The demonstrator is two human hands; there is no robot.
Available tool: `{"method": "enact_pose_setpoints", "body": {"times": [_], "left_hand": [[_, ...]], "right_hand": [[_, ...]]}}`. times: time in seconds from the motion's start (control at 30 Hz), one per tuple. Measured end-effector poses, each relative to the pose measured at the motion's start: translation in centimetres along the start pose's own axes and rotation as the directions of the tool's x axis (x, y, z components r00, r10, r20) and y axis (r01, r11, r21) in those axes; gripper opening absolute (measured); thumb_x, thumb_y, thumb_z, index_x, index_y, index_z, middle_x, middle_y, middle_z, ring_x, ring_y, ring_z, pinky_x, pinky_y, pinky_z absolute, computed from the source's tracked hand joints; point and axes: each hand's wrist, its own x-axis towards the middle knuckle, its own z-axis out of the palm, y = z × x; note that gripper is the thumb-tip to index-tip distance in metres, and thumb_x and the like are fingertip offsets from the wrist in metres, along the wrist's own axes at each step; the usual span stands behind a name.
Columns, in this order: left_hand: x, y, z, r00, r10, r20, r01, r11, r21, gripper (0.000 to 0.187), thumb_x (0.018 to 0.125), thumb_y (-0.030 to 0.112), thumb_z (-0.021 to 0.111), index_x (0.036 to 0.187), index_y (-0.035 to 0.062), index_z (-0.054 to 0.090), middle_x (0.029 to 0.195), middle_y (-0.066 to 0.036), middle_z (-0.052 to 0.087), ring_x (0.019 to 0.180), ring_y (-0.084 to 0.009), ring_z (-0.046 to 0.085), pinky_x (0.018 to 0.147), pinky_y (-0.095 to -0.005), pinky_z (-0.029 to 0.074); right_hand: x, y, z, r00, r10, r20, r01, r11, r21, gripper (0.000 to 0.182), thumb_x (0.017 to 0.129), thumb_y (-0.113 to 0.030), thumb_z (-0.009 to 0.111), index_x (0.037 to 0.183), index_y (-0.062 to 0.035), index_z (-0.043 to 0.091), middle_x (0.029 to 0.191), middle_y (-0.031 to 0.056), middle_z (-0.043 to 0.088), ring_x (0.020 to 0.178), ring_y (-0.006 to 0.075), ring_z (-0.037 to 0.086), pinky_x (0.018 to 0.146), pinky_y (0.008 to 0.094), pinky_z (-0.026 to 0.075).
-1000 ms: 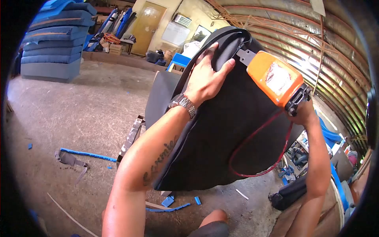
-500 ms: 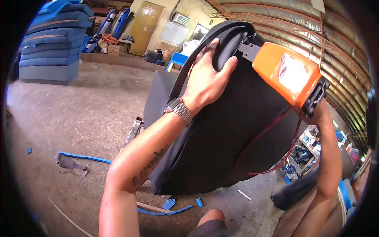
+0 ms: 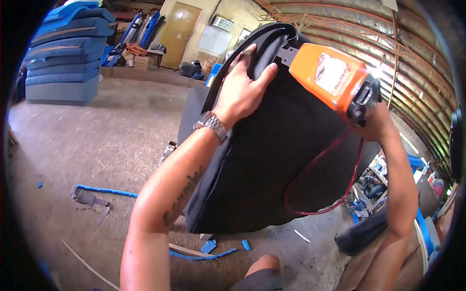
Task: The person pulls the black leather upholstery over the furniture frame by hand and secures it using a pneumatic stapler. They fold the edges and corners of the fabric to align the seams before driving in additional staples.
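A large black upholstered piece stands tilted in front of me, its folded fabric rim at the top. My left hand, with a metal watch at the wrist, grips that rim; thumb and fingers press the black fabric. In my right hand is an orange staple gun, held sideways, its metal nose against the fabric edge just right of my left thumb. The fingers of my right hand are mostly hidden behind the tool. From the staple gun a red air hose loops down across the black fabric.
Blue foam cushions are stacked at the far left. Blue strips and scraps lie on the concrete floor. A black roll and cluttered shelves are on the right. A door is at the back.
My right hand and the staple gun have shifted left and slightly up in view. My left hand and the black upholstered piece have shifted slightly left too; both grips stay the same.
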Motion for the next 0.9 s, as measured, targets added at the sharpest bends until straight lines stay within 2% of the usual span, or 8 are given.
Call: {"method": "enact_pose_setpoints", "body": {"times": [0.2, 0.33, 0.37, 0.6, 0.7, 0.77, 0.83, 0.9], "left_hand": [[0.1, 0.2, -0.9, 0.998, -0.039, 0.04, 0.035, 0.995, 0.093, 0.082, 0.084, 0.058, 0.061, 0.14, 0.0023, 0.039, 0.138, -0.025, 0.044, 0.128, -0.0356, 0.045, 0.108, -0.0393, 0.034], [0.7, 1.9, -0.9, 0.994, -0.1, 0.036, 0.094, 0.985, 0.141, 0.09, 0.079, 0.064, 0.062, 0.136, -0.0011, 0.041, 0.133, -0.03, 0.047, 0.125, -0.0349, 0.048, 0.104, -0.039, 0.038], [1.1, 2.4, -0.8, 0.991, -0.128, 0.031, 0.12, 0.977, 0.179, 0.091, 0.078, 0.066, 0.063, 0.135, -0.0016, 0.042, 0.132, -0.03, 0.048, 0.124, -0.0344, 0.049, 0.103, -0.0389, 0.038], [4.5, 0.6, 0.1, 0.986, -0.102, 0.129, 0.11, 0.992, -0.059, 0.071, 0.086, 0.061, 0.055, 0.128, 0.0043, 0.051, 0.107, -0.01, 0.063, 0.1, -0.0172, 0.058, 0.086, -0.0356, 0.044], [6.1, 4.5, -3.9, 0.941, -0.295, 0.165, 0.336, 0.773, -0.537, 0.067, 0.09, 0.065, 0.043, 0.129, 0.0101, 0.052, 0.114, -0.007, 0.063, 0.105, -0.0225, 0.06, 0.087, -0.0419, 0.042], [9.5, 8.1, -5.4, 0.925, -0.312, 0.218, 0.378, 0.691, -0.616, 0.049, 0.094, 0.052, 0.048, 0.127, 0.0161, 0.054, 0.111, -0.005, 0.064, 0.105, -0.0235, 0.06, 0.096, -0.0444, 0.039], [11.8, 13.3, -4.5, 0.977, -0.179, 0.117, 0.212, 0.748, -0.629, 0.028, 0.099, 0.02, 0.043, 0.114, -0.0026, 0.052, 0.087, -0.012, 0.06, 0.09, -0.0251, 0.063, 0.081, -0.0339, 0.053], [11.0, 18.4, -2.7, 0.95, 0.264, 0.165, -0.091, 0.744, -0.662, 0.029, 0.097, 0.023, 0.047, 0.11, -0.0028, 0.055, 0.092, -0.016, 0.064, 0.091, -0.0281, 0.064, 0.086, -0.0349, 0.052]], "right_hand": [[-9.2, -0.9, 5.1, 0.987, 0.098, 0.126, -0.112, 0.988, 0.108, 0.051, 0.071, -0.025, 0.075, 0.116, -0.008, 0.057, 0.109, 0.0115, 0.062, 0.104, 0.0287, 0.058, 0.089, 0.0394, 0.046], [-20.8, -8.6, 10.7, 0.872, 0.4, 0.281, -0.393, 0.23, 0.89, 0.055, 0.061, -0.016, 0.078, 0.112, -0.0044, 0.061, 0.092, 0.0138, 0.069, 0.086, 0.0238, 0.069, 0.072, 0.0341, 0.053], [-23.3, -10.6, 10.6, 0.872, 0.407, 0.273, -0.453, 0.457, 0.765, 0.059, 0.06, -0.016, 0.078, 0.115, -0.0045, 0.061, 0.09, 0.0172, 0.069, 0.086, 0.0267, 0.07, 0.072, 0.0346, 0.053], [-47.8, -29.2, 22.5, 0.084, 0.611, 0.787, -0.996, 0.019, 0.092, 0.05, 0.065, -0.015, 0.075, 0.111, -0.0025, 0.06, 0.089, 0.0235, 0.067, 0.087, 0.0424, 0.064, 0.076, 0.0472, 0.05], [-57.9, -39.2, 26.2, 0.093, 0.791, 0.604, -0.984, -0.02, 0.178, 0.043, 0.067, -0.017, 0.075, 0.104, 0.0003, 0.06, 0.09, 0.0214, 0.068, 0.087, 0.04, 0.065, 0.076, 0.0458, 0.05], [-60.6, -43.3, 25.1, -0.097, 0.652, 0.752, -0.98, -0.196, 0.044, 0.053, 0.069, -0.011, 0.074, 0.118, -0.0005, 0.056, 0.095, 0.0203, 0.068, 0.083, 0.0391, 0.065, 0.074, 0.0464, 0.05], [-60.2, -46.0, 24.7, -0.219, 0.487, 0.846, -0.966, -0.231, -0.117, 0.051, 0.07, -0.011, 0.073, 0.117, -0.0008, 0.056, 0.094, 0.0195, 0.067, 0.083, 0.038, 0.064, 0.074, 0.0458, 0.05], [-58.9, -48.3, 25.1, -0.246, 0.369, 0.896, -0.963, -0.196, -0.184, 0.05, 0.07, -0.011, 0.073, 0.116, -0.001, 0.056, 0.093, 0.0186, 0.066, 0.082, 0.037, 0.064, 0.073, 0.0452, 0.049]]}}
